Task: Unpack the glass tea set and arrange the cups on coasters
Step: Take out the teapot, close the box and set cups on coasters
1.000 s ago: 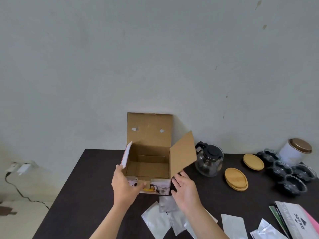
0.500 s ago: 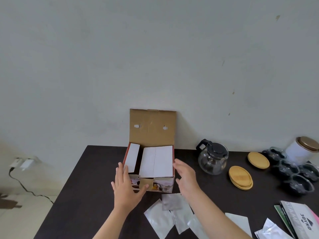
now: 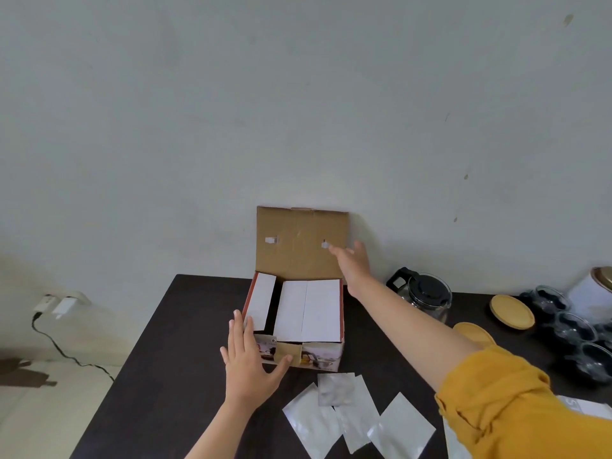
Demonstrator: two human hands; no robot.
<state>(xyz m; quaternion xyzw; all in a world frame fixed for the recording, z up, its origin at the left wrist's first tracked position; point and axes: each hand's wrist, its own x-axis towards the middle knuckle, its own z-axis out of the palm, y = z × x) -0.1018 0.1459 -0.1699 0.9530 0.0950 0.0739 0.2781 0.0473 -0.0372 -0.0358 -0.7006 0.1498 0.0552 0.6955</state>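
The cardboard tea set box [image 3: 326, 354] stands on the dark table [image 3: 172, 369], its side flaps folded in and its brown lid flap [image 3: 298, 246] upright against the wall. My left hand [image 3: 248, 362] presses flat, fingers straight, against the box's front left corner. My right hand [image 3: 352, 260] reaches to the lid flap's right edge with fingers spread. The glass teapot [image 3: 427, 298] with a black lid stands right of the box. Two round wooden coasters [image 3: 511, 311] and several glass cups [image 3: 576, 329] sit further right.
Several silvery flat pouches [image 3: 344, 415] lie in front of the box. A white canister [image 3: 596, 293] with a bronze lid stands at the far right. A charger and cable [image 3: 63, 309] hang on the wall at left, beyond the table edge.
The box's right side flap has been folded inward. My right hand left the box's right side and rose to the upright lid flap. The left hand stayed at the front left corner.
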